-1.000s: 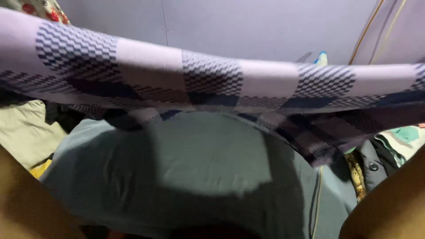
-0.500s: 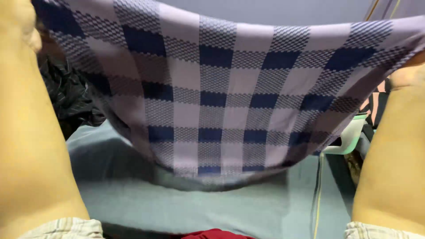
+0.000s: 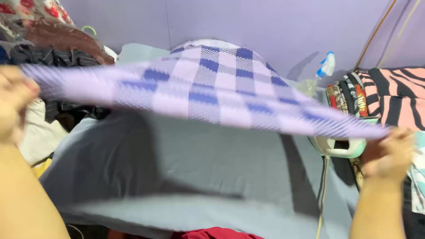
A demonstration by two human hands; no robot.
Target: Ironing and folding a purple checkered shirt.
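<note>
A lilac and blue checked cloth (image 3: 212, 88) is stretched in the air above a grey-blue padded ironing surface (image 3: 186, 177). My left hand (image 3: 13, 102) grips its left edge at the left side of the view. My right hand (image 3: 389, 152) grips its right edge, lower and at the far right. The cloth billows up in the middle and is blurred by motion. Its far part hides the back of the surface.
A pale green iron (image 3: 338, 146) sits at the surface's right edge, its cord (image 3: 322, 194) hanging down. A spray bottle (image 3: 321, 73) stands behind it. Folded striped clothes (image 3: 389, 97) are stacked on the right, dark and flowered garments (image 3: 48, 44) piled on the left. A lilac wall is behind.
The cloth hung down close before the camera, then was swung outward and now spreads nearly flat above the surface. Both hands have moved away from the camera and apart.
</note>
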